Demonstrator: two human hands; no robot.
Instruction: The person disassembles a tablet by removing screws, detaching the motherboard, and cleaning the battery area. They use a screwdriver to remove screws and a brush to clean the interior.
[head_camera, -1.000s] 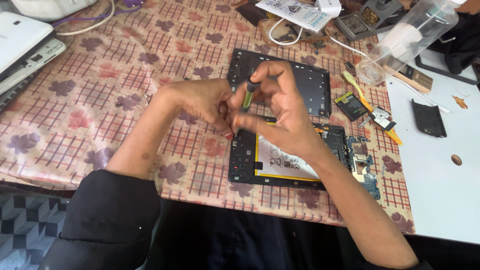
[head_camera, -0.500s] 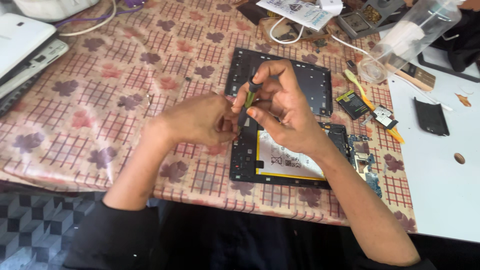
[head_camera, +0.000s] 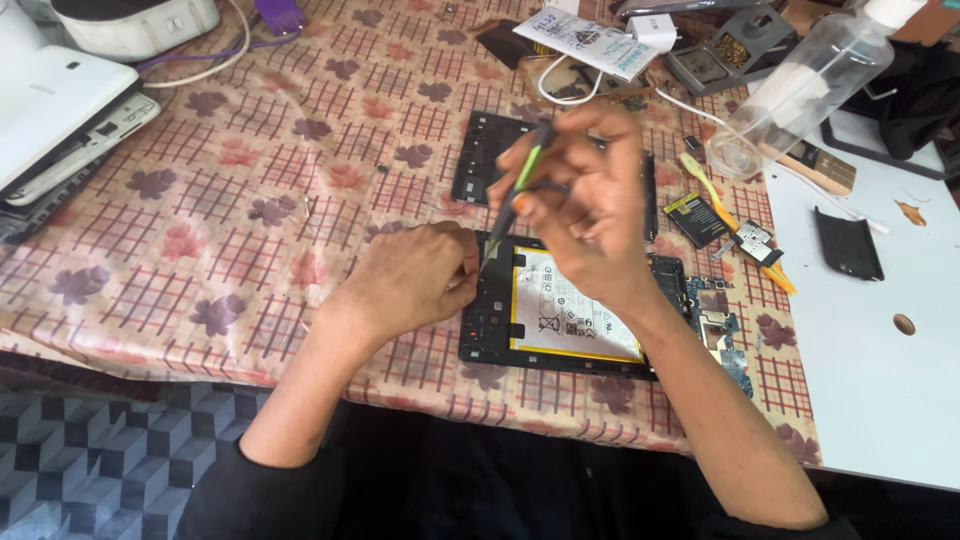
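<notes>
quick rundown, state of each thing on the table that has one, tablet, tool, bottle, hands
tablet: opened, back off, battery exposed, flat on the cloth
back cover: off, lying beyond the tablet
screwdriver: pinched in right hand, tilted, tip down at the tablet's left edge
left hand: closed, resting at that same edge
clear bottle: lying tipped, capped
white device: shut, at table's left edge

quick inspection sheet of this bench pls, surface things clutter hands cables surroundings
surface: table under a checked floral cloth, white board at right.
job's things: opened tablet, battery showing; screwdriver with its tip at the tablet's left edge; separate back cover.
clutter: clear bottle, brush, small black parts, white devices at left.
hands: right hand grips the screwdriver; left hand rests at the tablet's edge.
cables: white cable, purple cable at top.
surroundings: patterned floor.
</notes>
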